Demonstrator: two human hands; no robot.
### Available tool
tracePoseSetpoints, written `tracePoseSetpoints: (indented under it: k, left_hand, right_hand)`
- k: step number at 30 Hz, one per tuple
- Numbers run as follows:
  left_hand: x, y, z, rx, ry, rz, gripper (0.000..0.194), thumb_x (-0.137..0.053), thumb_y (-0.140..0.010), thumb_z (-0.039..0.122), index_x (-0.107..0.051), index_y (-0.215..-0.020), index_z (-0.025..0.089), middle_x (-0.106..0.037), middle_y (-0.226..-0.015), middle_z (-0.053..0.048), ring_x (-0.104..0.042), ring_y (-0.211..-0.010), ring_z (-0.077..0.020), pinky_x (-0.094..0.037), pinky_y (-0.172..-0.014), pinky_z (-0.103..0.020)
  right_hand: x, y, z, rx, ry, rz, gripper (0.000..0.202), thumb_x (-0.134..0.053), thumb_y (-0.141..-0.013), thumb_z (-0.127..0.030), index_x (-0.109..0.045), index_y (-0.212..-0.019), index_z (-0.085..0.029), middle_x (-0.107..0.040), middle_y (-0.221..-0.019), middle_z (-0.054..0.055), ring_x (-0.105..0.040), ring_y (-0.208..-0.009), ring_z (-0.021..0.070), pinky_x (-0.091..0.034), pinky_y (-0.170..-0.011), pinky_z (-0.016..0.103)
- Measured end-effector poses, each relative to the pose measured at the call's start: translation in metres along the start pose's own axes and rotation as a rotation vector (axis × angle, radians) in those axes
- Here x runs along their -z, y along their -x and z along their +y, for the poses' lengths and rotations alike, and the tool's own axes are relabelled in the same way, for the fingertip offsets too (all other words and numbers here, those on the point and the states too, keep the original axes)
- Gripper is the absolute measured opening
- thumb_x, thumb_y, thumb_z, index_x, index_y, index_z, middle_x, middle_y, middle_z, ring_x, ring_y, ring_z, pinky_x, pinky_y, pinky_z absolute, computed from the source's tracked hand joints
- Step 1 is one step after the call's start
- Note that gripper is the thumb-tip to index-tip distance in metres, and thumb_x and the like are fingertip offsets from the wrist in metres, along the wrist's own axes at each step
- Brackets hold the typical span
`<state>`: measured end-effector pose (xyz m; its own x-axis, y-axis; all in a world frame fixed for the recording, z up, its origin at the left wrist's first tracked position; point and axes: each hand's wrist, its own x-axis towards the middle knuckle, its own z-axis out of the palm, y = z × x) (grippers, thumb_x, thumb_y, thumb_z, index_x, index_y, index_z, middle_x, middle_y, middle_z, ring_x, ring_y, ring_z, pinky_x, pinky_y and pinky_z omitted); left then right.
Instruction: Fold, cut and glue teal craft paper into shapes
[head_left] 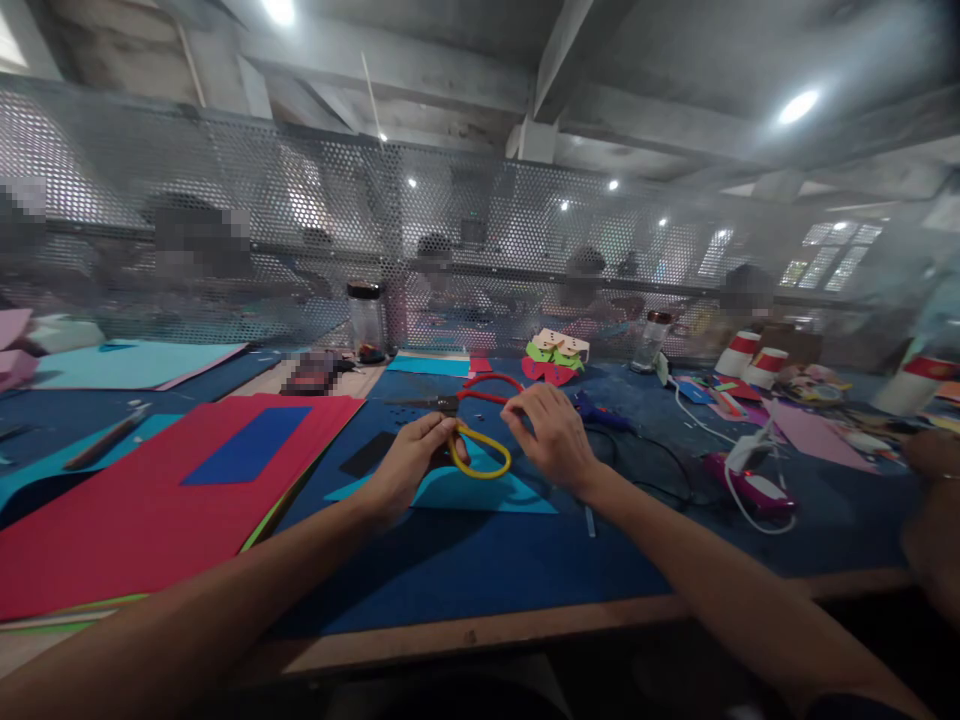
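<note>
My left hand [420, 455] is closed on a pair of scissors [448, 404] near the base of the yellow handle loop. The scissors have one yellow and one red loop, and their blades point left. My right hand [551, 435] is beside the red loop, its fingers bent; whether they touch the loop or hold something small I cannot make out. Under the scissors lies a light blue sheet [487, 492] with a raised, curved part. A small black piece [367, 455] lies left of my left hand.
Red sheets [150, 510] with a blue rectangle [247, 445] lie at left. Behind are a jar [367, 325] and coloured cut pieces [555, 357]. A blue glue gun [604, 412], cables and a purple device [754, 492] lie at right. Another person's hand [934, 455] is at the right edge.
</note>
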<state>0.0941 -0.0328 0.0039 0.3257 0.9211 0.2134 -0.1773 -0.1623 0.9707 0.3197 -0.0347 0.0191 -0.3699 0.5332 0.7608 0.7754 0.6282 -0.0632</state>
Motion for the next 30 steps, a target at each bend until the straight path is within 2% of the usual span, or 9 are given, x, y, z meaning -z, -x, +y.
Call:
tracePoseSetpoints:
  k: [3,7,10,13,19,22,24,27,30]
  left_hand:
    - [-0.001,0.001,0.001,-0.023,0.031,0.019,0.037,-0.071,-0.088,0.052,-0.063,-0.080,0.017,-0.068,-0.072,0.000,-0.063,-0.072,-0.0146,-0.052,-0.077,-0.027]
    - [-0.010,0.007,-0.001,-0.004,0.032,-0.064,0.038,-0.070,-0.089,0.052,-0.064,-0.079,0.016,-0.071,-0.079,-0.004,-0.066,-0.078,-0.0170,-0.053,-0.080,-0.029]
    - [-0.019,0.011,-0.004,0.011,0.014,-0.129,0.041,-0.071,-0.089,0.055,-0.066,-0.084,0.015,-0.071,-0.077,-0.004,-0.067,-0.076,-0.0179,-0.054,-0.081,-0.031]
    - [-0.022,0.012,-0.005,0.016,-0.015,-0.158,0.042,-0.070,-0.089,0.057,-0.067,-0.088,0.015,-0.071,-0.076,-0.003,-0.067,-0.076,-0.0185,-0.054,-0.081,-0.032]
    - [-0.022,0.009,-0.003,0.020,-0.061,-0.172,0.040,-0.069,-0.090,0.055,-0.067,-0.090,0.015,-0.074,-0.081,-0.005,-0.069,-0.080,-0.0196,-0.054,-0.084,-0.033]
    - [-0.026,0.011,-0.003,0.002,-0.071,-0.210,0.045,-0.070,-0.090,0.051,-0.065,-0.115,0.014,-0.076,-0.088,-0.006,-0.071,-0.086,-0.0218,-0.055,-0.090,-0.037]
    - [-0.028,0.014,-0.001,-0.027,-0.111,-0.235,0.057,-0.067,-0.092,0.047,-0.054,-0.137,0.015,-0.077,-0.097,-0.008,-0.072,-0.091,-0.0230,-0.055,-0.093,-0.040]
    - [-0.020,0.016,0.006,-0.107,-0.338,-0.223,0.063,-0.063,-0.094,0.042,-0.044,-0.150,0.018,-0.075,-0.115,-0.012,-0.071,-0.103,-0.0259,-0.053,-0.096,-0.043]
    - [0.006,0.015,0.012,-0.177,-0.861,-0.154,0.054,-0.060,-0.093,0.042,-0.055,-0.142,0.021,-0.067,-0.135,-0.014,-0.061,-0.124,-0.0321,-0.045,-0.107,-0.050]
  right_hand:
    - [-0.010,0.002,-0.004,-0.194,-0.295,-0.118,0.043,-0.045,-0.105,-0.046,-0.072,-0.087,-0.018,-0.073,-0.088,0.008,-0.065,-0.086,0.0211,-0.045,-0.080,0.032]
    - [-0.022,-0.001,-0.011,-0.468,-0.932,-0.279,0.049,-0.045,-0.101,-0.061,-0.073,-0.106,-0.021,-0.076,-0.104,0.006,-0.069,-0.097,0.0213,-0.050,-0.085,0.031]
    - [-0.025,-0.002,-0.019,-0.562,-1.211,-0.320,0.053,-0.052,-0.095,-0.068,-0.070,-0.095,-0.018,-0.073,-0.083,0.005,-0.067,-0.078,0.0193,-0.052,-0.077,0.031]
    - [-0.026,0.000,-0.027,-0.635,-1.269,-0.303,0.050,-0.060,-0.091,-0.067,-0.064,-0.082,-0.018,-0.063,-0.062,-0.001,-0.058,-0.059,0.0146,-0.048,-0.064,0.028]
    - [-0.026,0.001,-0.027,-0.704,-1.337,-0.253,0.041,-0.073,-0.085,-0.060,-0.064,-0.081,-0.020,-0.059,-0.063,-0.004,-0.054,-0.054,0.0109,-0.044,-0.057,0.024]
    - [-0.021,-0.004,-0.022,-0.748,-1.367,-0.197,0.039,-0.079,-0.080,-0.056,-0.068,-0.084,-0.020,-0.067,-0.073,-0.002,-0.059,-0.061,0.0115,-0.048,-0.059,0.024]
    - [-0.016,-0.007,-0.017,-0.792,-1.401,-0.146,0.039,-0.081,-0.077,-0.056,-0.070,-0.087,-0.020,-0.072,-0.081,0.000,-0.063,-0.067,0.0131,-0.051,-0.064,0.025]
    - [-0.010,-0.011,-0.006,-0.792,-1.386,-0.093,0.039,-0.081,-0.078,-0.056,-0.071,-0.087,-0.019,-0.076,-0.086,0.003,-0.068,-0.076,0.0156,-0.055,-0.073,0.027]
    - [-0.006,-0.013,0.006,-0.716,-1.301,-0.020,0.037,-0.077,-0.081,-0.055,-0.072,-0.088,-0.019,-0.079,-0.089,0.005,-0.072,-0.083,0.0179,-0.056,-0.083,0.031]
